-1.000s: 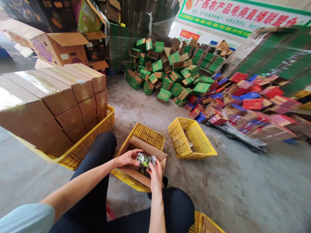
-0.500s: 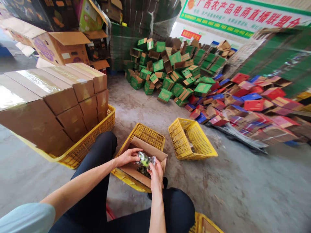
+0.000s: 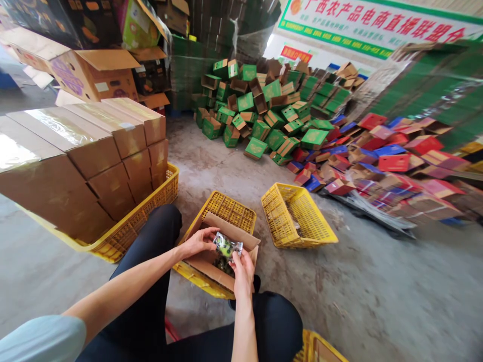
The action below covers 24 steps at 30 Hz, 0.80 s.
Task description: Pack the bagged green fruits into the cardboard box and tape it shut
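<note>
Far L, taped cardboard ctns in a yellow crate; then the L hand, fingers curled at a clear plastic pkt w/ green contents, can't tell if gripping; pkt's above an open cardboard box; R hand pinches its R end; another yellow crate beyond.

The packet is wrapped in glossy plastic; the box is made of matt cardboard, its crate of plastic.
</note>
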Each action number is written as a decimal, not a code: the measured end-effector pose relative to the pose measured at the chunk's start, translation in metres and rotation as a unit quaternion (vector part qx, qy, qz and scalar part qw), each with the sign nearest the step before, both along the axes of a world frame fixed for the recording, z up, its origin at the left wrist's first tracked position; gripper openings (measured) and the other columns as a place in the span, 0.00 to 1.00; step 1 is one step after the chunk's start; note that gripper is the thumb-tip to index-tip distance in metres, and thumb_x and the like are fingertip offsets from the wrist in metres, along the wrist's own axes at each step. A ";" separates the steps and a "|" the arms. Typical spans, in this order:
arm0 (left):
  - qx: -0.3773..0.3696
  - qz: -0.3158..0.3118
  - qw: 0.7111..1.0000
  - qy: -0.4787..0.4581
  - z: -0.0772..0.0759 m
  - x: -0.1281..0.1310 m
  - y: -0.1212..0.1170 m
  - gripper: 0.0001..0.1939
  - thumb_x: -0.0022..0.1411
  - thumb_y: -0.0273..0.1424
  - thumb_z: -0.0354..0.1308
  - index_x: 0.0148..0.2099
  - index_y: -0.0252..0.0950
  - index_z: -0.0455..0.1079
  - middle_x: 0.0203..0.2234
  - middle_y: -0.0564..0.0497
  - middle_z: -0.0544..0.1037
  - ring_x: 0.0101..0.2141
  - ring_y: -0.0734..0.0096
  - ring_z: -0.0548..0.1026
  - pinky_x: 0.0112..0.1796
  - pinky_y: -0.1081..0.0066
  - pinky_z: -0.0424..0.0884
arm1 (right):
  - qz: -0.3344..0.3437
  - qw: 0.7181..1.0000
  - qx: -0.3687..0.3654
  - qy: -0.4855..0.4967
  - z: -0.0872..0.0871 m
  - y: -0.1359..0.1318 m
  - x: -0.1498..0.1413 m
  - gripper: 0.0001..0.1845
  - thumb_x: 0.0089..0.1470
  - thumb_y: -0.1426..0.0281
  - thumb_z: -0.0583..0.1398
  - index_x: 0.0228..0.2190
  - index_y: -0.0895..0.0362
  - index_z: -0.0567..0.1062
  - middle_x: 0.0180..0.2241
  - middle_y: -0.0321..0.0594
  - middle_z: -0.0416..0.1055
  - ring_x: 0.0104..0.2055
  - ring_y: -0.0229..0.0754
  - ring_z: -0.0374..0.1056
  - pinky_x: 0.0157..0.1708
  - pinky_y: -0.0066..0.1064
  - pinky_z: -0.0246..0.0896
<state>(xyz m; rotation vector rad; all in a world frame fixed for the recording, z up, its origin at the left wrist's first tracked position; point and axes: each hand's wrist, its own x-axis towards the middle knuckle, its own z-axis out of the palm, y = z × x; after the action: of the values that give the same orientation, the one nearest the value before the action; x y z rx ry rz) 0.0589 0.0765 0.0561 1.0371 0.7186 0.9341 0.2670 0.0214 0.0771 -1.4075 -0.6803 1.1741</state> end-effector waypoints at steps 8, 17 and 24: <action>0.085 0.020 0.993 0.076 -0.002 0.001 0.000 0.24 0.60 0.43 0.69 0.52 0.35 0.71 0.33 0.53 0.75 0.32 0.71 0.73 0.35 0.71 0.69 | -0.019 1.000 -0.018 0.010 -0.005 0.001 0.001 0.33 0.35 0.53 0.76 0.43 0.55 0.81 0.40 0.43 0.83 0.37 0.46 0.77 0.32 0.32 0.70; 0.243 0.054 0.934 0.257 0.007 -0.005 0.001 0.16 0.69 0.45 0.61 0.42 0.37 0.79 0.34 0.49 0.79 0.35 0.66 0.74 0.39 0.70 0.67 | -0.018 0.999 -0.012 0.032 -0.006 -0.001 0.001 0.29 0.38 0.54 0.76 0.41 0.54 0.81 0.42 0.42 0.82 0.36 0.43 0.76 0.34 0.31 0.72; 0.299 0.033 0.917 0.262 0.011 -0.007 -0.001 0.19 0.74 0.46 0.54 0.47 0.38 0.78 0.38 0.47 0.78 0.40 0.63 0.76 0.44 0.69 0.69 | -0.027 0.999 -0.013 0.031 -0.005 -0.001 0.001 0.28 0.39 0.55 0.75 0.41 0.53 0.81 0.41 0.42 0.82 0.39 0.46 0.78 0.35 0.34 0.74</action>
<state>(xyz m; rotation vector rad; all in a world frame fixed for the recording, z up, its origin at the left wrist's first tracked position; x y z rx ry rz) 0.0517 0.0753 0.0671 1.8606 0.9357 0.9653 0.2681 0.0207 0.0719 -1.3977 -0.5813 1.1822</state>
